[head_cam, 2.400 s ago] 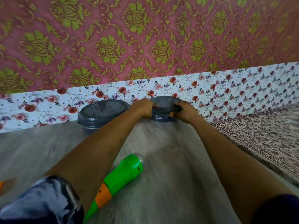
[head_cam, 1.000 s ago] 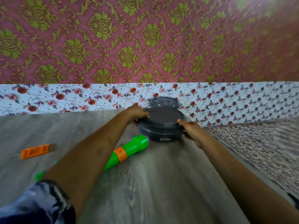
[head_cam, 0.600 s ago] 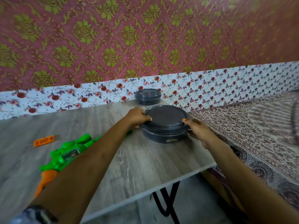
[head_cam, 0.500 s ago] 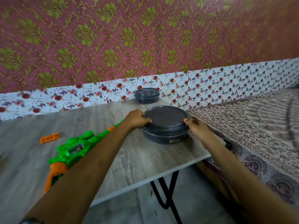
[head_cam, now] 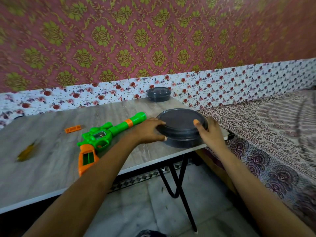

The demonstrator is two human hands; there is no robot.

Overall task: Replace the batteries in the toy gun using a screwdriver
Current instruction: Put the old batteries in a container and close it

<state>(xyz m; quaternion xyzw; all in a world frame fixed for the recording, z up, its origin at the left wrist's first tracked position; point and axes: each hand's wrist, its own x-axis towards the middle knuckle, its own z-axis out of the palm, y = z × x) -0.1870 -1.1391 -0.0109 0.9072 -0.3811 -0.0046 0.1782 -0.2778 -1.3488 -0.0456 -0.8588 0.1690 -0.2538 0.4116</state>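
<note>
Table [head_cam: 51, 168] of grey wood grain carries everything; its right corner sits close to a patterned bed cover [head_cam: 273, 125]. Toy gun [head_cam: 109, 135], green with an orange grip, lies flat at mid-table, barrel pointing toward the far right. The grip shows an open rectangular bay, probably the battery compartment with its cover off; whether cells are inside cannot be told.

Large dark round container [head_cam: 181, 129] stands at the near right corner, lid on. Left hand [head_cam: 148, 130] and right hand [head_cam: 210, 132] clasp it from opposite sides, fingers curled on the lid rim, the right thumb on top. Judgement: a two-sided hold to pry the lid, likely for batteries; contents unseen.

Smaller dark container [head_cam: 158, 94] sits against the wall, well apart. Orange rectangular piece [head_cam: 72, 129], probably the bay cover, lies left of the gun. Blurred yellowish tool [head_cam: 27, 151], perhaps the screwdriver, lies untouched at far left.
</note>
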